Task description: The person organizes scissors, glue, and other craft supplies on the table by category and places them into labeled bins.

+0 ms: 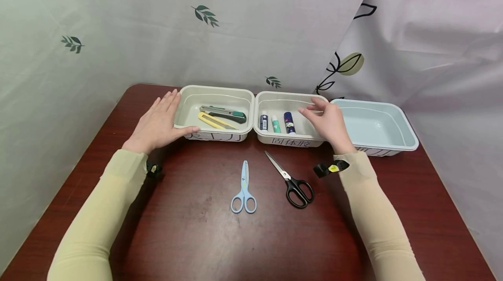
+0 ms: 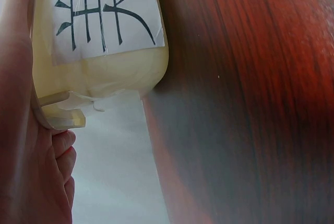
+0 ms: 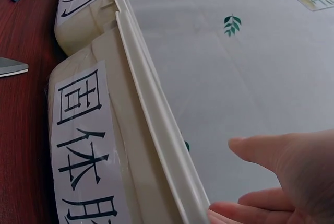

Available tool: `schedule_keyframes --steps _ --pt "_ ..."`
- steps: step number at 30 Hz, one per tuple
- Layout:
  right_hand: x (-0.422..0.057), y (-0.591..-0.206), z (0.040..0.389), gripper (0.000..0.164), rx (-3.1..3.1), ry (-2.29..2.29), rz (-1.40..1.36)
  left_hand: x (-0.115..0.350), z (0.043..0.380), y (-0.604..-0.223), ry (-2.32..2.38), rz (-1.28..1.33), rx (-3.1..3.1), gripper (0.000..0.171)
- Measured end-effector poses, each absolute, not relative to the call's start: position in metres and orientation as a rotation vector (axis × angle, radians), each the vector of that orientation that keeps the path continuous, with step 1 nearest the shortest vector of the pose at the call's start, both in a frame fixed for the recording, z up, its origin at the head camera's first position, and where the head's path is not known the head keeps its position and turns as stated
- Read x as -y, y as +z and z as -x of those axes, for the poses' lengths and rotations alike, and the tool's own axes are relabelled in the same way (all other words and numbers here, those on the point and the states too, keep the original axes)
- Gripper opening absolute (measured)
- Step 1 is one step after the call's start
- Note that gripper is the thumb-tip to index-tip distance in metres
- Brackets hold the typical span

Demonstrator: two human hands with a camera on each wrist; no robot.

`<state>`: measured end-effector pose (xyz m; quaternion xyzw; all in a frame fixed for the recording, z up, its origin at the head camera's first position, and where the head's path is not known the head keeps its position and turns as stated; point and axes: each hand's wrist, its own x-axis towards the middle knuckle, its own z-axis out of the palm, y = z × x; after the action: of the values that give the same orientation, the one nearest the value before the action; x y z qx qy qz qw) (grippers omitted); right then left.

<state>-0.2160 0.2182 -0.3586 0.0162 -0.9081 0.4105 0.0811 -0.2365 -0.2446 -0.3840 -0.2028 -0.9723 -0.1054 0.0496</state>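
My left hand (image 1: 159, 119) rests with straight fingers against the left end of a cream bin (image 1: 214, 90). The left wrist view shows that hand (image 2: 31, 145) along the bin's rim, beside a paper label (image 2: 104, 18). Inside lie a yellow box cutter (image 1: 212, 120) and dark green-and-grey box cutters (image 1: 225, 115). My right hand (image 1: 328, 119) is at the right end of the middle bin (image 1: 288, 96), holding nothing. Its thumb and fingers are apart in the right wrist view. Glue sticks in navy (image 1: 289, 122), green (image 1: 276, 124) and blue-white (image 1: 263, 121) lie in this bin.
A light blue bin (image 1: 377, 145) stands at the right, with nothing visible inside. In front of the bins lie light blue scissors (image 1: 244, 189) and black-handled scissors (image 1: 292, 183) on the dark red table (image 1: 196, 237). A patterned grey cloth (image 1: 243, 32) hangs behind.
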Motion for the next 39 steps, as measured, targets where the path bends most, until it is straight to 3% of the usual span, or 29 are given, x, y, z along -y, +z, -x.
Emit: schedule_keyframes --steps 30,39 --pt "-0.22 -0.335 0.181 0.067 2.652 1.298 -0.146 0.245 0.237 -0.385 -0.329 0.619 2.964 0.115" --pt "-0.223 -0.33 0.168 0.06 2.659 1.276 -0.169 0.245 0.238 -0.386 -0.328 0.618 2.958 0.115"
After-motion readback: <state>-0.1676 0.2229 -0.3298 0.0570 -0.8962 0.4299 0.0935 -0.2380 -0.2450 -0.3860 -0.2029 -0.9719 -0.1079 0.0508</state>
